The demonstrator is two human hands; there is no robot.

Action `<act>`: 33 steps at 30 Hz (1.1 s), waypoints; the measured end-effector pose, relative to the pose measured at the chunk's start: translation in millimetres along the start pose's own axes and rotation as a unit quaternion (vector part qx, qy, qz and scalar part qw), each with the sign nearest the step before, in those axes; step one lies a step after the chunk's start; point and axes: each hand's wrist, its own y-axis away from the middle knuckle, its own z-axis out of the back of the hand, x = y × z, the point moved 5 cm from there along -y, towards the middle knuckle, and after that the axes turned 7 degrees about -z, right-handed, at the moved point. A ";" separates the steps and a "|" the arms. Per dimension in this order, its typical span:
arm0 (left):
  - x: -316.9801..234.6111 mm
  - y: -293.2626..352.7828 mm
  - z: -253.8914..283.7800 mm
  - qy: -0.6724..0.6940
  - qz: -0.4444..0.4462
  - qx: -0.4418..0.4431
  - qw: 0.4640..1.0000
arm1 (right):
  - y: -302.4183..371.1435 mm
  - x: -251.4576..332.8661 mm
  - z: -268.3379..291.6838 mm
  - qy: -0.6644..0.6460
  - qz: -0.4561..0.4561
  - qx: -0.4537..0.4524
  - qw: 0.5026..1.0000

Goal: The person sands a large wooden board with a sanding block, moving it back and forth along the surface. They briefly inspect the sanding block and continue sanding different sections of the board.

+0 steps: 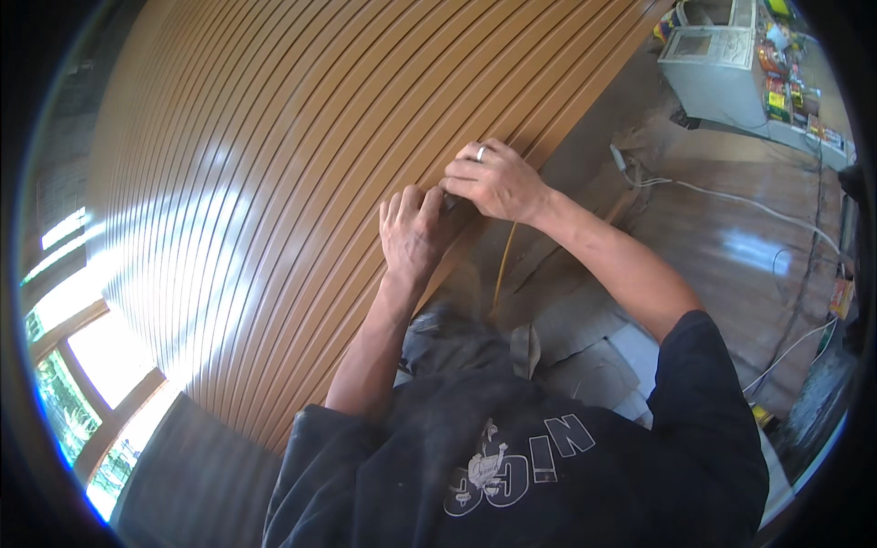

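Note:
A large brown ribbed panel (301, 110) fills the upper left, with long parallel grooves. At its near right edge, my left hand (413, 228) rests with curled fingers, its knuckles up. My right hand (493, 181), wearing a ring, is beside it, with its fingers bent and pressed together. The fingertips of both hands nearly meet over a small dark spot; whatever they pinch there is hidden. Below my right hand, a thin yellow cord (503, 265) hangs down.
At the upper right stands a pale cabinet (717, 73) beside small colourful packages (781, 96). A white cable (731, 197) with a socket end (618, 158) crosses the brown floor (703, 256). Flat grey sheets (585, 365) lie near my legs. Bright windows (110, 356) are at left.

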 end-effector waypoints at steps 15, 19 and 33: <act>-58.0 -131.8 -45.9 -0.013 -0.037 0.009 0.999 | 3.8 -131.1 65.8 -0.034 -0.032 -0.034 0.998; -69.8 -174.7 -59.9 -0.041 -0.014 0.063 0.997 | -0.5 -173.8 85.4 -0.056 -0.047 -0.035 0.997; -103.5 -296.0 -105.0 -0.002 -0.003 0.080 0.997 | -7.4 -292.9 141.1 -0.068 -0.068 -0.042 0.994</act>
